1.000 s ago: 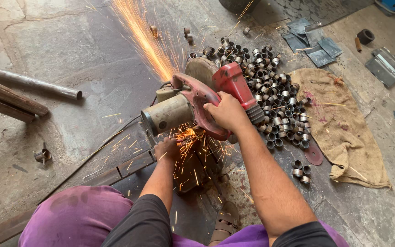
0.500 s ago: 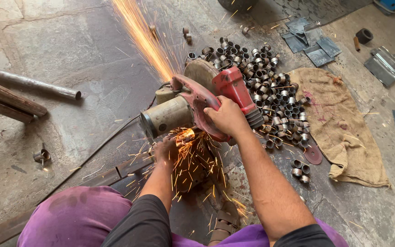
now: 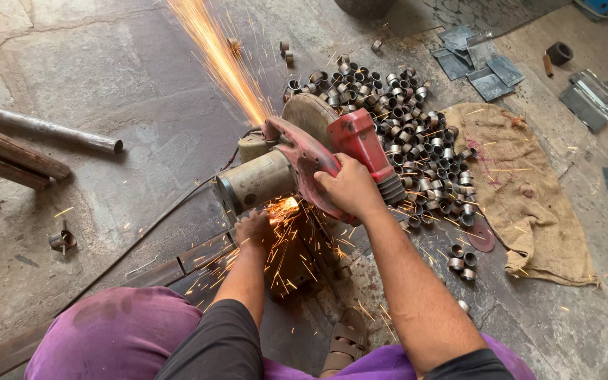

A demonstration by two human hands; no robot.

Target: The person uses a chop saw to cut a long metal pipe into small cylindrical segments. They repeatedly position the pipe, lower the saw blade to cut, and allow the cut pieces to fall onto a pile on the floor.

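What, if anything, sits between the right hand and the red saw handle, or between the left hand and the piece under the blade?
Nothing visible. The right hand is closed directly on the chop saw handle. The left hand rests at the workpiece beside the cut, with only sparks flying around it; the exact contact is hidden by glare.
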